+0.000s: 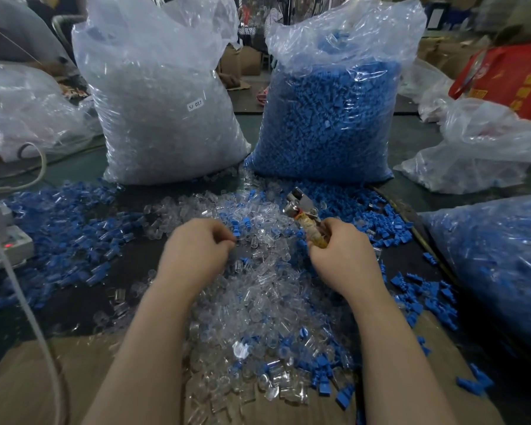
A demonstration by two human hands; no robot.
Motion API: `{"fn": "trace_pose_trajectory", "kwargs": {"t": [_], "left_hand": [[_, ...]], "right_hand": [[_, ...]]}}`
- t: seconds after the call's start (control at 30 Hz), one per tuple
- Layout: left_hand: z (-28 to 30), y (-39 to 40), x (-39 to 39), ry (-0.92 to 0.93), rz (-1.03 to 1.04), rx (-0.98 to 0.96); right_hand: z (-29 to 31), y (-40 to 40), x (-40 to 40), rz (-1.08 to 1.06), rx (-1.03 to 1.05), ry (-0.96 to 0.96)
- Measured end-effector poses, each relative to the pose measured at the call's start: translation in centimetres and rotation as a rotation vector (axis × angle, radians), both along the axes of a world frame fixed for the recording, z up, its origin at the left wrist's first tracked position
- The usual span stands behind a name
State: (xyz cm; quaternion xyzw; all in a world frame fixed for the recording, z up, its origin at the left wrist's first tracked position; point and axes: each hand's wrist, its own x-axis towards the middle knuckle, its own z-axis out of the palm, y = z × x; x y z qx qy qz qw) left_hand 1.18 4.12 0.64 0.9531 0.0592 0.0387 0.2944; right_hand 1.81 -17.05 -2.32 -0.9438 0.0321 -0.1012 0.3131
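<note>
Listing outward from 6 o'clock.

Cardboard sheet [37, 378] at 6 o'clock, laid over the dark table [135, 262].

Heap of clear caps [258, 305] from 6 o'clock to centre, unjoined, with stray blue plugs [383, 219] mixed in and spread thicker toward 3 o'clock.

Left hand [196, 250] at 10 o'clock of the heap: fingers curled inward, tips drawn together just above the caps; hold on any piece not determinable.

Right hand [341, 256] at 2 o'clock of the heap: fingers wrapped round the tape-bound handle of the tool [304, 210], metal head tilted up toward 11 o'clock, above the loose pieces at centre.

Spread of joined pieces [65, 228] at 9 o'clock, blue seated in clear as far as visible. White device [3, 240] with a red light at the 9 o'clock edge.

Side bag [497, 271] at 3 o'clock, holding more blue-in-clear pieces, judged finished stock.

Clear sack [166, 124] at 11 o'clock and blue sack [328, 124] at 1 o'clock, both upright, open-topped, nearly full.

Progress, as a judgement: partly done. Done: the 9 o'clock spread and the side bag. Left: the central heap and both supply sacks, the greater share.
</note>
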Motion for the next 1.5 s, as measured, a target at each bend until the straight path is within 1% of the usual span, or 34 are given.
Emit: {"fn": "trace_pose_trajectory", "kwargs": {"t": [0.07,0.17,0.2,0.27,0.37,0.5,0.57,0.67,0.8,0.93,1.07,1.17,1.37,1.5], "left_hand": [[-0.5,-1.2,0.1,0.025,-0.081,0.082],[-1.3,-2.0,0.4,0.047,-0.181,0.289],[-1.5,-2.1,0.4,0.057,-0.202,0.320],[-1.6,-2.1,0.5,0.067,-0.210,0.310],[-1.7,-2.1,0.5,0.056,-0.204,0.239],[-1.6,-2.6,0.4,0.065,-0.273,0.089],[-1.6,-2.7,0.3,0.080,-0.308,0.061],[-1.7,-2.7,0.3,0.069,-0.307,0.026],[-1.7,-2.9,0.3,0.034,-0.313,0.066],[-1.5,-3.4,0.2,-0.046,-0.337,0.137],[-1.8,-4.0,0.2,-0.082,-0.314,0.147],[-1.8,-3.9,0.3,-0.083,-0.256,0.038],[-1.0,-3.6,0.2,-0.093,-0.139,-0.386],[-0.4,-3.6,0.0,-0.064,-0.107,-0.616]], "right_hand": [[0.0,0.0,0.0,-0.015,-0.052,0.030],[-0.1,0.1,-0.2,-0.034,-0.146,0.060],[-0.2,0.2,-0.2,-0.047,-0.175,0.060],[-0.3,0.3,-0.3,-0.073,-0.222,0.048],[-0.4,0.6,-0.3,-0.059,-0.277,0.059],[-0.3,0.7,-0.2,-0.035,-0.261,0.139],[-0.3,0.8,-0.1,-0.041,-0.252,0.148],[-0.3,0.7,-0.1,-0.056,-0.252,0.144],[-0.4,0.6,-0.1,-0.054,-0.229,0.100],[-0.1,0.6,-0.2,-0.062,-0.137,0.030],[0.1,0.6,-0.3,-0.064,-0.034,-0.052],[0.3,0.6,-0.3,-0.057,0.059,-0.094],[0.2,0.6,0.0,-0.033,0.146,-0.182],[0.4,0.6,-0.1,0.030,0.293,-0.224]]}}
